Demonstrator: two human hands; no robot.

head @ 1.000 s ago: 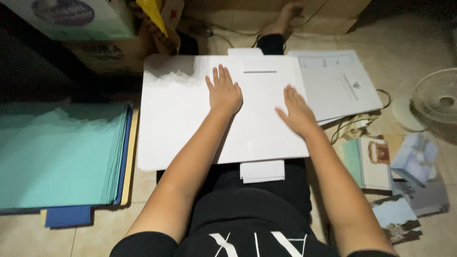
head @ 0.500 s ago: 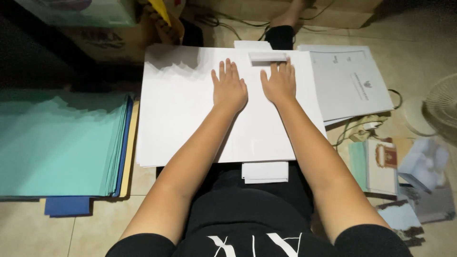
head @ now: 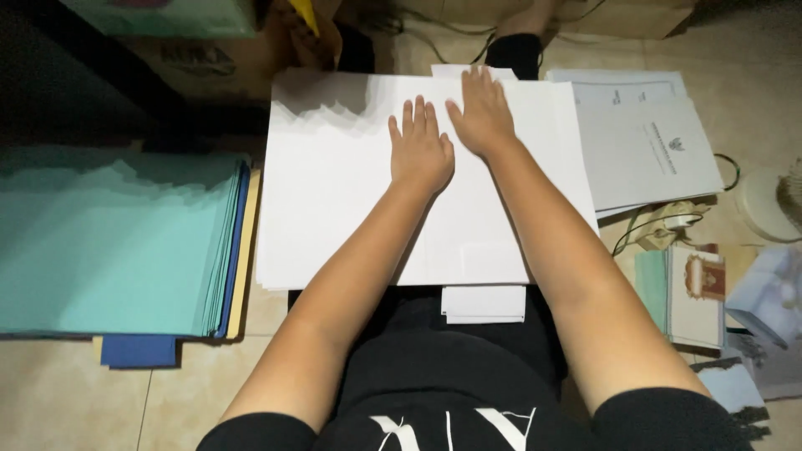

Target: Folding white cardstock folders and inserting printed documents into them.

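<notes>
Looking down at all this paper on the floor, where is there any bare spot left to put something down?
Bare tan floor tile shows below the teal paper stack, and a narrow strip lies between that stack and the large white sheet under the left hand and right hand. The right side is crowded: printed documents, cables, booklets.

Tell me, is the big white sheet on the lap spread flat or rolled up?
Spread flat: the white sheet lies open under both hands.
</notes>
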